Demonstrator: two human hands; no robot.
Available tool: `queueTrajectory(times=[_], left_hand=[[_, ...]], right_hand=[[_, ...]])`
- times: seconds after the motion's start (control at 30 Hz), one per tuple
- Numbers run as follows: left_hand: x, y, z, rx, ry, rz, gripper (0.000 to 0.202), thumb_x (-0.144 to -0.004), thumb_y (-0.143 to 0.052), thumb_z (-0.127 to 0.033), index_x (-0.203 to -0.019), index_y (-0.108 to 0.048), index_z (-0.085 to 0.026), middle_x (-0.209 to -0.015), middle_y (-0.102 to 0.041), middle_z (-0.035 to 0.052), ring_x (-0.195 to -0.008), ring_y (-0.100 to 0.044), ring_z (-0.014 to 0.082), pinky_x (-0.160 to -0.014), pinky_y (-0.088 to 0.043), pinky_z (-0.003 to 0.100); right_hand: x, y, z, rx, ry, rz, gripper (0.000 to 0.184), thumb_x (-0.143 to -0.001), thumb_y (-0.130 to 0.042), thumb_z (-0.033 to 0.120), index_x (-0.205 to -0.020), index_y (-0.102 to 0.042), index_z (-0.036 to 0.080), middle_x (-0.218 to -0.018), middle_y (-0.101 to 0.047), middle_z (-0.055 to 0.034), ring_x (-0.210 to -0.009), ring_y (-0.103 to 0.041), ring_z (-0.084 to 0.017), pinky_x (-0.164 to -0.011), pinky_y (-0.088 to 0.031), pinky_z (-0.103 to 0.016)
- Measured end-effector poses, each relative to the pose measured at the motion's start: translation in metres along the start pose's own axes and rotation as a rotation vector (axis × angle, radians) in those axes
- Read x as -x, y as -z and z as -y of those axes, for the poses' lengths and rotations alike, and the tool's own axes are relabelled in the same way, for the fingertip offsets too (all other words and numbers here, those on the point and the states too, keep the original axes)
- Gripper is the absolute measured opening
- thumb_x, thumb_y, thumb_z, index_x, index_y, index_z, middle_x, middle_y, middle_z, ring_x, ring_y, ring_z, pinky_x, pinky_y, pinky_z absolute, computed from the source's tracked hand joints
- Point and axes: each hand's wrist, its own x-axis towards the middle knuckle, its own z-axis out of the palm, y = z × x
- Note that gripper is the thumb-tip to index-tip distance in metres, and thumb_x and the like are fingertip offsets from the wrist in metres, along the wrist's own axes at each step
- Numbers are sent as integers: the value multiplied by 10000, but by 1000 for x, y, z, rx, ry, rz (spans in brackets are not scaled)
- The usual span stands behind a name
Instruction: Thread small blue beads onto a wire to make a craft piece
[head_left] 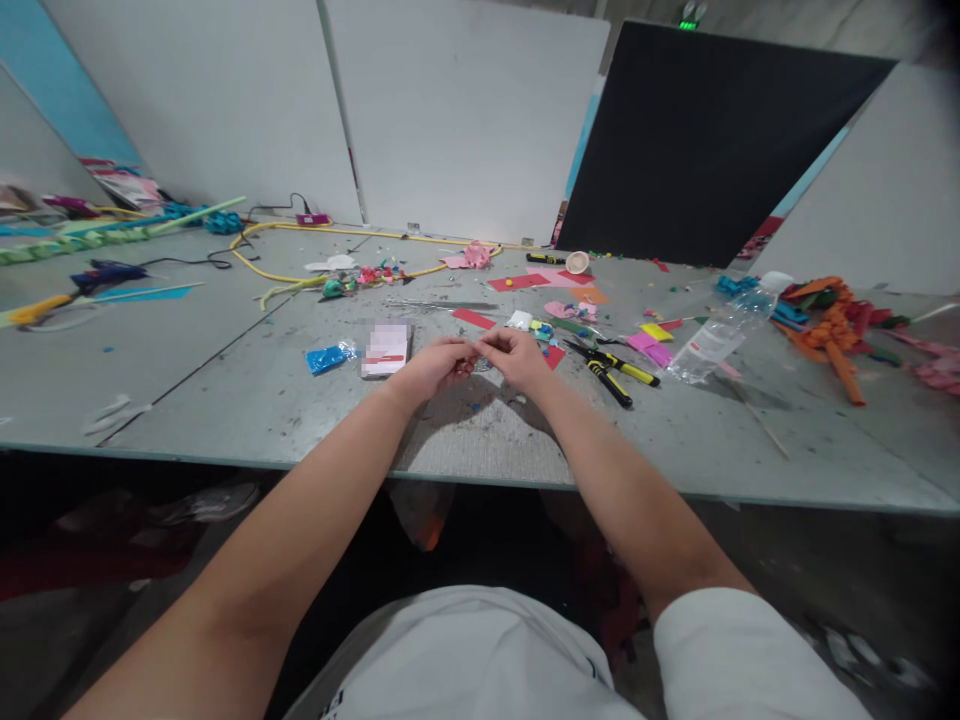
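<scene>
My left hand and my right hand meet fingertip to fingertip above the middle of the grey table. Both are closed in a pinch. Whatever sits between the fingers is too small or hidden to make out. Just left of my left hand lies a phone-like flat object with a blurred face, and beside it a small blue packet. To the right of my right hand rest black-and-yellow pliers. Red paper pieces and small coloured scraps lie behind the hands.
A clear plastic bottle lies tilted on the right, by orange crumpled strips. A yellow cord loops along the back. A glue gun and orange-handled scissors are far left. A black panel stands behind.
</scene>
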Motion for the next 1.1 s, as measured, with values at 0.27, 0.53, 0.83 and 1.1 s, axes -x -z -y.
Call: queueTrajectory(times=[0.27, 0.53, 0.83, 1.1], left_hand=[[1, 0, -1, 18, -11, 5, 204, -847, -655, -3, -684, -657, -125, -637, -541, -4, -569, -487, 73, -538, -377, 176], [-1, 2, 1, 10, -2, 2, 195, -855, -694, -32, -682, -676, -121, -654, -548, 3, -561, -484, 72, -533, -377, 184], [-2, 3, 2, 2, -6, 1, 194, -868, -686, -31, -698, -680, -123, -662, -559, 5, -568, -491, 71, -541, -396, 182], [0, 1, 1, -33, -25, -17, 178, -840, -723, -66, -687, -659, -130, -642, -551, -2, -555, -478, 72, -533, -378, 187]], right_hand=[[0, 2, -2, 30, 46, 1, 264, -737, -789, 484, -786, -806, 225, -797, -785, -44, -747, -665, -193, -761, -529, -358], [0, 5, -1, 119, 88, -22, 255, -791, -766, 479, -733, -787, 231, -759, -758, -40, -730, -646, -195, -738, -527, -355], [-1, 6, -2, 78, 8, 11, 271, -754, -777, 495, -749, -796, 225, -712, -731, -24, -691, -623, -176, -669, -501, -324], [-1, 7, -1, 19, -50, 18, 312, -720, -830, 525, -763, -774, 221, -696, -712, -11, -641, -568, -146, -622, -455, -303]])
